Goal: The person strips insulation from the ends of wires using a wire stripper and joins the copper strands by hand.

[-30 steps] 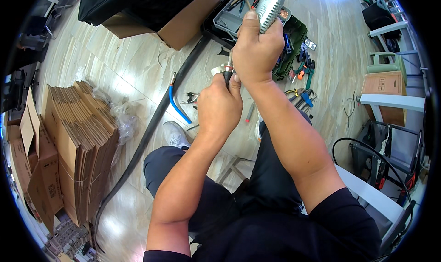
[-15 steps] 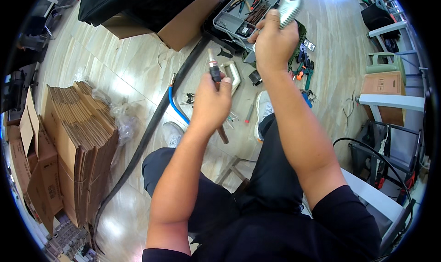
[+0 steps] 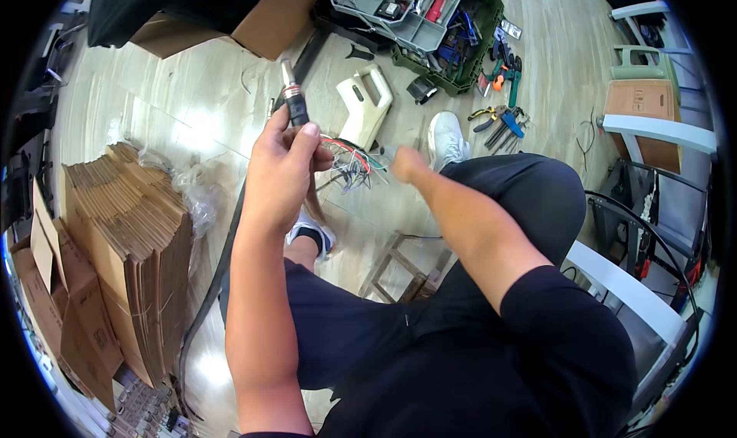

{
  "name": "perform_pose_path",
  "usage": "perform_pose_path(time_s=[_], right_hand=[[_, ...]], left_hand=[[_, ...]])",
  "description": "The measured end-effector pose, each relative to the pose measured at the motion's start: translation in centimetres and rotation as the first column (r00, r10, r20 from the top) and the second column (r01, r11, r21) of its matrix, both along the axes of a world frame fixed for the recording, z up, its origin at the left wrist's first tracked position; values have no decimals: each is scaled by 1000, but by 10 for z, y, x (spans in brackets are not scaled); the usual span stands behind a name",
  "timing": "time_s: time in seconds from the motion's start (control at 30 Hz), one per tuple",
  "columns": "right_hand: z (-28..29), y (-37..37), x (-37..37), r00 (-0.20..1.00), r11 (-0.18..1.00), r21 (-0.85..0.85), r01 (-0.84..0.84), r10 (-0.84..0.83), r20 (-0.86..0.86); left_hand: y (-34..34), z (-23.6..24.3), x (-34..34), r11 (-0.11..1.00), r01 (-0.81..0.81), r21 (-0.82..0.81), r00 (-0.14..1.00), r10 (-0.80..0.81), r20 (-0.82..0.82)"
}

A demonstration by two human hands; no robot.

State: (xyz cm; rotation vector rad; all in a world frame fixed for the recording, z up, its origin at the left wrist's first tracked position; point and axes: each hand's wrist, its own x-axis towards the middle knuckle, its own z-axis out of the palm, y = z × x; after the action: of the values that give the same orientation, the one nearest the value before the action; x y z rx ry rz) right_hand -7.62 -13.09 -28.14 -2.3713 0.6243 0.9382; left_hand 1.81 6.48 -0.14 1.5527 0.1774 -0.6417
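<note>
My left hand point(image 3: 286, 158) grips the end of a dark cable point(image 3: 298, 108), its metal connector point(image 3: 288, 73) pointing away from me. Loose red, green and white wires point(image 3: 351, 150) hang out just right of that hand, above a tangle of thin wires on the floor. My right hand point(image 3: 404, 163) is closed and motion-blurred, near the wire ends, on something greyish I cannot make out. Beyond both hands a cream pistol-shaped plastic housing point(image 3: 351, 104) lies on the floor. A green toolbox point(image 3: 449, 81) with grey trays point(image 3: 414, 35) stands behind it.
Pliers and other tools point(image 3: 507, 127) lie right of my foot. Cardboard boxes point(image 3: 280, 8) and stacked flattened cartons point(image 3: 138, 231) stand at back and left. A thick black hose point(image 3: 309, 54) runs along the floor. A wooden stool point(image 3: 395, 261) is between my legs; white frames point(image 3: 645, 131) line the right.
The grey-white tool has left my right hand, which has dropped down toward the wires. My left hand has moved left with the cable. My right knee has swung upward into view.
</note>
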Motion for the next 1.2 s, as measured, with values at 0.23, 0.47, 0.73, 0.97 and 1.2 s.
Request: perform_pose_path(time_s=[0.23,0.47,0.73,0.97,1.2], right_hand=[[-51,11,-21,854,853,52,520,-517,-56],[-117,-18,-25,835,790,-291,540,-545,71],[-110,-24,-9,719,711,-117,693,-671,181],[114,10,49,487,616,620,487,-780,393],[321,9,-13,714,879,470,-74,-283,641]], left_hand=[[12,-8,6,994,-88,71,996,86,34],[16,-1,15,993,-112,-29,993,111,-50],[15,0,26,986,-47,-161,997,37,-68],[-2,14,20,976,-122,-178,990,107,-91],[-11,17,-4,917,-85,-389,994,104,26]])
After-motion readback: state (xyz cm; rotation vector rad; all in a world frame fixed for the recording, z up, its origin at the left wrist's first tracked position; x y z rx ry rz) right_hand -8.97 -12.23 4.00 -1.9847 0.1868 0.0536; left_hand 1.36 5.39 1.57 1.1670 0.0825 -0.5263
